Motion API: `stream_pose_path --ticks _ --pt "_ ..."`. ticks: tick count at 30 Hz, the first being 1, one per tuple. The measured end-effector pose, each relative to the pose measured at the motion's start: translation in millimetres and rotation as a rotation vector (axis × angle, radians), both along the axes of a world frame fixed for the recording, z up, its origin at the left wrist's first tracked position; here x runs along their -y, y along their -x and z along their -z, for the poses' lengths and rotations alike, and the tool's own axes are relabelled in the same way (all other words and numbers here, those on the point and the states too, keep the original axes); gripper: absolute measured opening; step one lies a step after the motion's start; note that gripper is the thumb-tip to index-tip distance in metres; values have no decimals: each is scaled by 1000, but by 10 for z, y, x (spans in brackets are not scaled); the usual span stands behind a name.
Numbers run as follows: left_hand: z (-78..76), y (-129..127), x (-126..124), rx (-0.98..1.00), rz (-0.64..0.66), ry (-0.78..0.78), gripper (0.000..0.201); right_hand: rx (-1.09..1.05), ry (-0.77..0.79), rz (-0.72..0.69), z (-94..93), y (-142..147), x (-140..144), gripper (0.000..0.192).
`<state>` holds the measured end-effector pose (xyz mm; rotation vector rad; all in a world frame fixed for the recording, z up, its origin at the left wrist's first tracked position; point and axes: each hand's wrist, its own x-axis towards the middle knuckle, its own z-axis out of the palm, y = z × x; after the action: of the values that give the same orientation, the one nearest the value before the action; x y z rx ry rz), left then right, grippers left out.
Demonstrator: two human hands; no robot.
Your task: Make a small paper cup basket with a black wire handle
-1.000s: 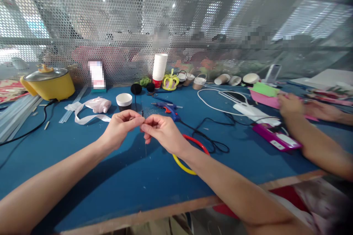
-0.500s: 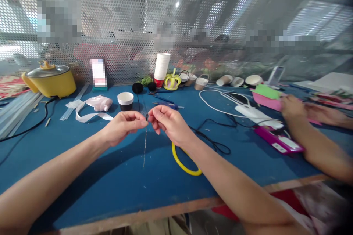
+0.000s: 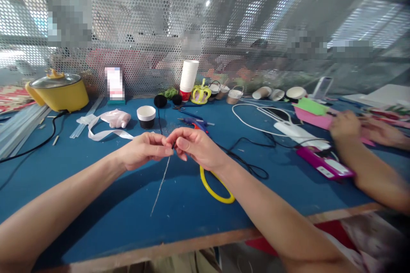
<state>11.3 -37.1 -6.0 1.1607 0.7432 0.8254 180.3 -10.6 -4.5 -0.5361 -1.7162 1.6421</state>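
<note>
Both hands met just above the blue desk [image 3: 96,196], fingertips pressed together over one small dark bit that was too tiny to make out, perhaps a bead. The left hand [image 3: 144,150] had its grip pinched narrow on the top of a thin pale thread [image 3: 159,187], and the right hand [image 3: 195,147] pinched the same spot from the other side. The thread hung from the fingers and slanted down to the left, its loose end close to the desk.

Under the right wrist lay a yellow hoop [image 3: 214,190], partly hidden by the forearm. Just beyond the hands lay a blue glue gun [image 3: 195,123] with its black cord [image 3: 246,158] trailing off to the right. A small black cup with a white rim [image 3: 146,117] stood behind the left hand, near a white ribbon [image 3: 102,133]. A yellow pot [image 3: 57,91] sat far to the left by the mesh screen, and a stack of white cups [image 3: 188,76] stood against the screen beside a yellow crown [image 3: 200,93].

On the right, another person's hand [image 3: 344,126] rested on pink sheets [image 3: 309,115], near a magenta case [image 3: 323,163] and a white cable [image 3: 256,126].
</note>
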Motion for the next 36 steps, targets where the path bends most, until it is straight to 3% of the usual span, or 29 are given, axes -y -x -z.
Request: stream_pose_path --ticks 6,17,21,25,29,31,36 --pt "35 -3 -15 -6 34 32 15 63 -144 59 9 1 11 21" --pt "61 7 -36 39 26 107 19 76 -251 210 19 43 43 23" --pt "36 26 -47 40 21 71 18 40 -157 170 33 47 33 23" --pt "14 39 -51 37 1 40 17 18 23 87 62 58 4 37" --pt "5 50 -55 -42 -27 6 17 25 89 129 69 63 -9 40" --pt "-6 52 -55 -109 -50 -31 16 95 30 185 64 53 -5 40" --pt "-38 28 -36 -285 -61 -173 12 412 -369 274 51 14 37 39"
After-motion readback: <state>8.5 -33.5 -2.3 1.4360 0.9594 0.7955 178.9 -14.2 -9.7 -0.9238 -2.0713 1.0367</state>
